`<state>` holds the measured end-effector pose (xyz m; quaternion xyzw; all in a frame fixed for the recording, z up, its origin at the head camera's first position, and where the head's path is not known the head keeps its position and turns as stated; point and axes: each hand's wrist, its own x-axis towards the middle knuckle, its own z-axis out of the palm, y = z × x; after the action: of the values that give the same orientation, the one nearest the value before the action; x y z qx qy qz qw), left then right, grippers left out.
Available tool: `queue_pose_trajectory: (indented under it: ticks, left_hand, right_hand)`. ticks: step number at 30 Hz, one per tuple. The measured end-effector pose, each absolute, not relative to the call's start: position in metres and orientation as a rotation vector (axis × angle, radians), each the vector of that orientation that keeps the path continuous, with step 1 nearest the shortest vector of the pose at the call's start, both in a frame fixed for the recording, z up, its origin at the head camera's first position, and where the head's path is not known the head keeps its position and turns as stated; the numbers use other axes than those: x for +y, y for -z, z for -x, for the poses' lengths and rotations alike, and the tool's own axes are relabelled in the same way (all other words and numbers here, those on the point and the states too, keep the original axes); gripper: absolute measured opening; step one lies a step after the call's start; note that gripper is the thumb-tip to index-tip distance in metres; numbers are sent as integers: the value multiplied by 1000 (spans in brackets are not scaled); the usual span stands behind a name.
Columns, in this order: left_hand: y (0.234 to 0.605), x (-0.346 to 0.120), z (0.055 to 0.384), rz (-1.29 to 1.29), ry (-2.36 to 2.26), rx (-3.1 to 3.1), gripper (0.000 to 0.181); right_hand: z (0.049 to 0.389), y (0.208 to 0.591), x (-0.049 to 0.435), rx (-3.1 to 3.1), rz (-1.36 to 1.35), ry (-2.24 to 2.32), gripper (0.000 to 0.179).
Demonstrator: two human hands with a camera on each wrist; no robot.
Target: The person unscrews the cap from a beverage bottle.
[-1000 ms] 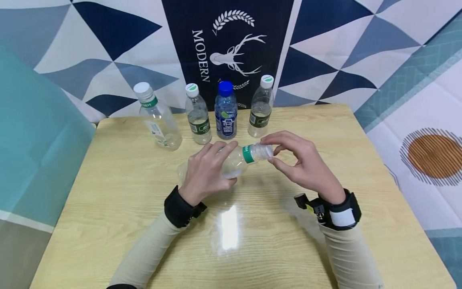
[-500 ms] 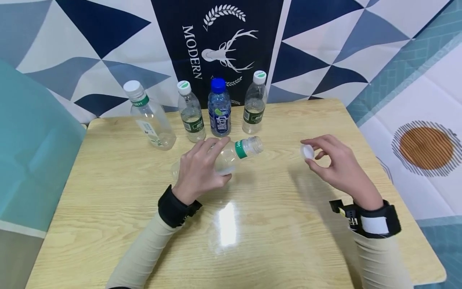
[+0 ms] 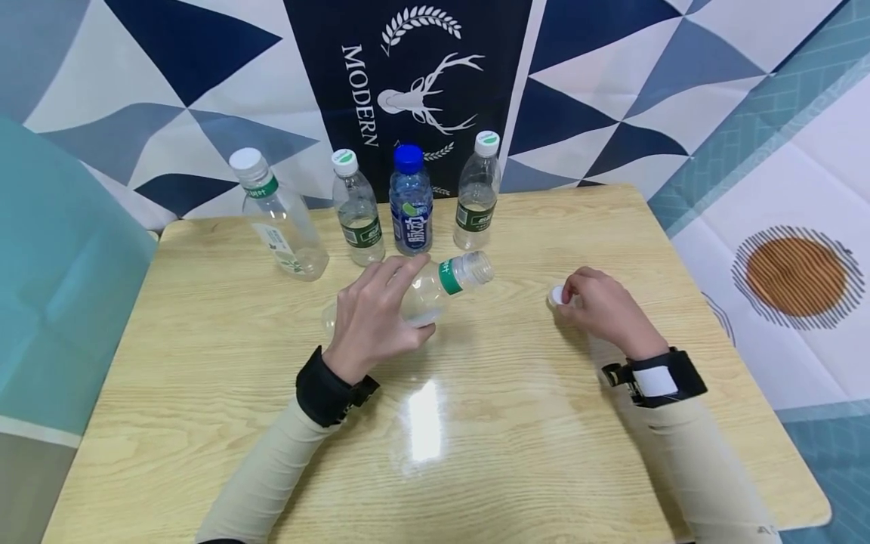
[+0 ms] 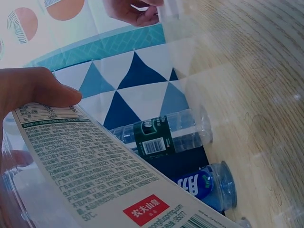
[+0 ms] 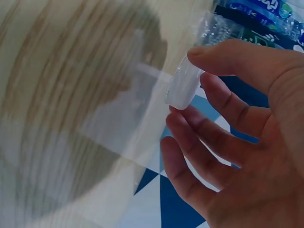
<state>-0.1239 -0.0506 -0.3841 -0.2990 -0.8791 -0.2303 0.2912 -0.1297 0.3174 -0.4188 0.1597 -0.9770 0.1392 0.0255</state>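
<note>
My left hand (image 3: 370,321) grips a clear plastic bottle (image 3: 424,295) with a green neck band, lying on a slant with its uncapped mouth toward the right. Its white printed label (image 4: 114,166) fills the lower left wrist view, with the thumb across its top edge. To the right, my right hand (image 3: 608,313) pinches a white bottle cap (image 3: 556,295) low over the table. The right wrist view has that cap (image 5: 184,85) between thumb and fingers, the other fingers loosely bent. Whether the cap touches the table I cannot tell.
Along the table's back edge stand a large clear bottle (image 3: 292,234) with a white cap, a small green-labelled bottle (image 3: 359,215), a blue-capped bottle (image 3: 411,211) and another small green-labelled bottle (image 3: 477,200). A patterned cloth (image 3: 231,60) hangs behind the wooden table (image 3: 516,438).
The cap has come off the bottle's mouth in my right hand, moved right, then been lowered toward the table. My left hand keeps its hold on the bottle. The head view has shifted slightly.
</note>
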Motion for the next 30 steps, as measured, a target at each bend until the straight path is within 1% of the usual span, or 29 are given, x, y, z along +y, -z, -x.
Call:
queue_pose_trajectory:
  ticks: [12,15,19,23,28,30]
  left_hand:
    - [386,-49,125,804,611,-2349,87]
    - [387,-49,125,803,618,-2350,87]
    - [386,-51,126,788,637,-2334,87]
    - [387,-53,128,767,680,-2313,88]
    - [390,-53,131,743,746,-2295,85]
    - [392,-53,133,737,781,-2275,83]
  right_hand:
    - [132,433,317,-3035,-504,-393,16]
    - [127,430,315,-3006,-469,-411,25]
    - [124,411,300,-2830,-511,-454,36]
    - [125,379,276,-2637,-620,-548,33]
    - [125,352,238,-2513,-735,-692,43]
    - [126,347,224,-2477,-778,-754,41]
